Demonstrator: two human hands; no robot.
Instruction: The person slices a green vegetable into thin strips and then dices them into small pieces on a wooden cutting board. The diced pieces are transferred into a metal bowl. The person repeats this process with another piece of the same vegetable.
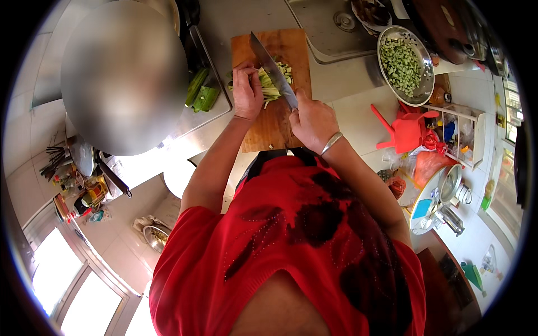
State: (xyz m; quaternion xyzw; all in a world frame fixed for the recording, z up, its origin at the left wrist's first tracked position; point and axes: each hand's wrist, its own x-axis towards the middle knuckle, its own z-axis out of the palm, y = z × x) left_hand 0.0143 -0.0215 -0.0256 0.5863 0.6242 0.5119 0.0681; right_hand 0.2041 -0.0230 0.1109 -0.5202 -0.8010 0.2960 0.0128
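My right hand (317, 122) grips the handle of a large kitchen knife (273, 69), whose blade slants across a wooden cutting board (275, 132). Under and beside the blade lie pale green vegetable strips (269, 86), with small cut pieces (286, 71) on the blade's far right side. My left hand (248, 94) is curled over the strips' left part and holds them on the board. Its fingers hide some of them, and dark green ends peek out to its left. The blade is close to my left fingertips; whether they touch cannot be told.
Left of the board, larger green vegetable pieces (204, 94) lie on the stove's edge. A perforated steel bowl (428, 80) of diced green vegetable stands right, beside a steel sink (323, 35) and a plate of dark food (372, 14). A red plastic stool (407, 130) stands farther right. A round blur covers the upper left.
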